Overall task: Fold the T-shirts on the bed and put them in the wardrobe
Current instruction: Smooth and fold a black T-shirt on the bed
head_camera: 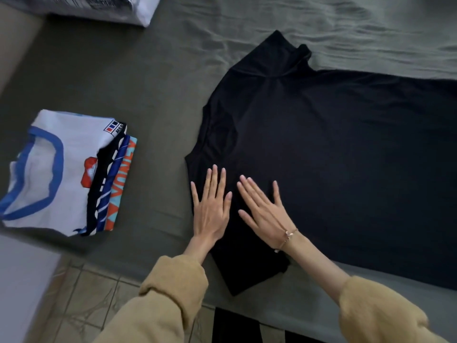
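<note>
Bed: grey sheet (pixel 153 78), our black T-shirt (pixel 321 149) spread flat on it.
Hands: our left hand (pixel 211 206) and right hand (pixel 262 206) lie flat, fingers straight, pressing the near sleeve area, gripping nothing.
Handling: soft, light, limp; we judge shoulder and hem edges the best holds.
Done: folded stack (pixel 66 174) lies left.

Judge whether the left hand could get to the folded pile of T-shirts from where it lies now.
Probably yes: the left hand lies flat on the black T-shirt, and only bare bed sheet separates it from the folded pile.

Left hand (pixel 210 206) and right hand (pixel 264 209) flat on black T-shirt (pixel 333 157), folded stack (pixel 66 174) nearby
</note>
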`<state>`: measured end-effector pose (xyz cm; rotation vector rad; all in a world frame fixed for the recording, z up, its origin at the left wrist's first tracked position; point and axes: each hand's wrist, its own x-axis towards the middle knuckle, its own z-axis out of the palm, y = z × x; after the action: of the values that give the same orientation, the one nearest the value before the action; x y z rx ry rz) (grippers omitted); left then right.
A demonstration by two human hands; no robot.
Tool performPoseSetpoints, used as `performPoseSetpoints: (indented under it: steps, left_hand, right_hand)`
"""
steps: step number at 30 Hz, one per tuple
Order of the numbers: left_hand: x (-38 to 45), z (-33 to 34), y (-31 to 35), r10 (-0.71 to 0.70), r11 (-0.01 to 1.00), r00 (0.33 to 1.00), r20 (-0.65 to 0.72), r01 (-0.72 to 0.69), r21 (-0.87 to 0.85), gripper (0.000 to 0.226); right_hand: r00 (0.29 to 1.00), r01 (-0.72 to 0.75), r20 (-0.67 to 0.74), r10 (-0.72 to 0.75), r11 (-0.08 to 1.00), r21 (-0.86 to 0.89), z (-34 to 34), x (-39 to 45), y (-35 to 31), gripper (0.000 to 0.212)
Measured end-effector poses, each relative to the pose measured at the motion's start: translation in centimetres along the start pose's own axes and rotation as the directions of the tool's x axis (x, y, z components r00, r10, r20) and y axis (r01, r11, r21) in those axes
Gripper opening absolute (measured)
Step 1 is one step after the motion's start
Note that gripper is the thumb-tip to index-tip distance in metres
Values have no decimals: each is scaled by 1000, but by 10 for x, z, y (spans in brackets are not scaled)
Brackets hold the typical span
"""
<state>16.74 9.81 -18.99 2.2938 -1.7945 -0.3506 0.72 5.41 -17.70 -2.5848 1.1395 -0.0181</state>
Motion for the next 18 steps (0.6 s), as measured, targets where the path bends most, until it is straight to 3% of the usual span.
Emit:
performPoseSetpoints:
  steps: [2, 5, 8, 13, 18]
  left_hand:
    - [1, 1, -1, -80, 997, 997, -16, 80, 1, 62]
    - [10, 0, 14, -163, 987, 986, -40, 163, 2, 62]
    - [30, -1, 45, -78, 997, 997, -20, 78, -12, 61]
    - [60, 13, 102, 133, 991, 982, 131, -135, 1, 74]
    - [69, 34, 136, 136, 988, 980, 147, -144, 50, 75]
  right_hand:
    - [999, 4, 48, -4, 1000, -8, -1, 5, 1, 62]
    - [991, -116, 64, 114, 993, 17, -9, 4, 27, 66]
    - [963, -270, 14, 270, 963, -2, -19, -6, 63, 67]
    - [881, -468, -74, 468, 884, 20, -29, -37, 132, 75]
    - [724, -675, -138, 676, 735, 59, -39, -94, 193, 67]
